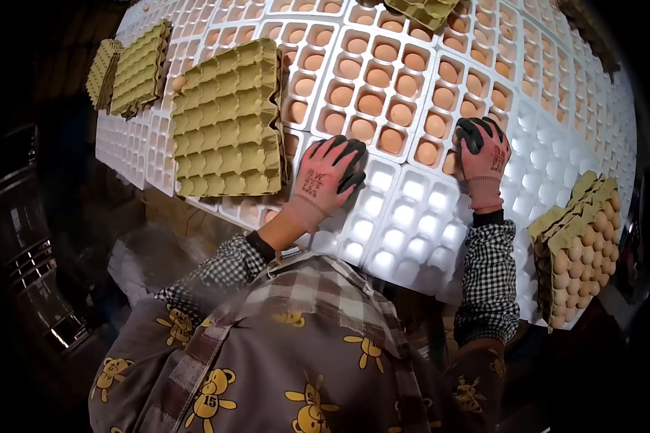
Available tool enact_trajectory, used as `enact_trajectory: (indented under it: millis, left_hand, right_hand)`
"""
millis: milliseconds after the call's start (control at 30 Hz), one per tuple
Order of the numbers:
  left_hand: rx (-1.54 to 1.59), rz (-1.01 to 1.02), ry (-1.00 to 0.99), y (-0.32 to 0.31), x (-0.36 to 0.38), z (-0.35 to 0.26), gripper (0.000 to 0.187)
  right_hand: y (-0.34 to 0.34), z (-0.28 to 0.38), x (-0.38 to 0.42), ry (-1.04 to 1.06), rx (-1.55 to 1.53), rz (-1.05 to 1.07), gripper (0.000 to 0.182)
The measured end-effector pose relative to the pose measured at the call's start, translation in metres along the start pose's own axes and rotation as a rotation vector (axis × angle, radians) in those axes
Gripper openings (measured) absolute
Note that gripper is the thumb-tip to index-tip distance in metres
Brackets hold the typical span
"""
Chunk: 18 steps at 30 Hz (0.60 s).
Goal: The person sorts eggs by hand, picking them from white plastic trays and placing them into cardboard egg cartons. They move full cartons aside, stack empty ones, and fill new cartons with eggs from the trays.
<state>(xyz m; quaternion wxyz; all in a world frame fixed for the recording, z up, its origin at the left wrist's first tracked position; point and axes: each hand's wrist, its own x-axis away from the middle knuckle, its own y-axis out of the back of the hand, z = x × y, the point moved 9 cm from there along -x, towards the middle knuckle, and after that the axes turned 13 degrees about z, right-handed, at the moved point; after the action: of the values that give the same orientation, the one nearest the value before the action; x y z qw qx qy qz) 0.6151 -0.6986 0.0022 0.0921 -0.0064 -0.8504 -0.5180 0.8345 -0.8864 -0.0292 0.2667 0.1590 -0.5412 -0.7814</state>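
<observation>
My left hand (pixel 330 177), in a pink glove with black fingers, rests palm down at the front edge of a white foam egg tray (pixel 372 76) filled with brown eggs. Its fingers curl down, and whatever lies under them is hidden. My right hand (pixel 484 155), gloved alike, bends its fingers over cells of the neighbouring foam tray beside a brown egg (pixel 427 152). What those fingertips hold, if anything, cannot be seen. Between and in front of both hands lie foam trays (pixel 419 220) with bare cells.
A stack of yellowish pulp egg trays (pixel 227 123) stands left of my left hand, with a loose egg (pixel 179 84) at its corner. More pulp trays (pixel 141 68) sit farther left. At the right edge, a tilted pulp tray stack (pixel 581 252) carries many eggs.
</observation>
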Motion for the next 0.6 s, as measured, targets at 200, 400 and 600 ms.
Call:
enact_trajectory:
  millis: [200, 400, 600]
  left_hand:
    - [-0.006, -0.185, -0.087, 0.11, 0.04, 0.021, 0.047]
    - [-0.603, -0.137, 0.54, 0.205, 0.056, 0.322, 0.071]
    - [0.328, -0.6, 0.094, 0.236, 0.076, 0.36, 0.042]
  right_hand:
    - [0.011, 0.071, 0.065, 0.054, -0.392, 0.037, 0.032]
    - [-0.038, 0.13, 0.144, -0.045, -0.66, 0.181, 0.033]
    - [-0.036, 0.25, 0.15, -0.162, -1.145, 0.291, 0.028]
